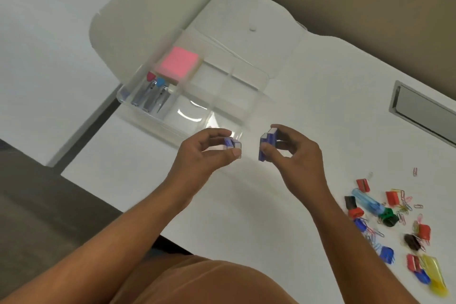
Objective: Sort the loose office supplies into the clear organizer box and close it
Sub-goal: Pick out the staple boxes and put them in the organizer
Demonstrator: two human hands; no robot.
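Note:
The clear organizer box point(223, 96) lies open on the white desk, its lid tilted up at the far left. Inside it are a pink sticky-note pad point(179, 61) and several small metal tools with coloured handles point(153, 92). My left hand point(209, 153) pinches a small blue box of staples point(233, 143) just in front of the organizer. My right hand point(293, 153) pinches a taller stack of small blue boxes point(267, 144) beside it. The two hands are a little apart above the desk.
A pile of loose supplies point(394, 224) lies at the right: red, blue, green and black binder clips, coloured paper clips, a blue tube and a yellow piece. A grey cable slot point(422, 111) is set in the desk point(308, 81) at the far right. A pale chair back point(153, 7) stands behind the organizer.

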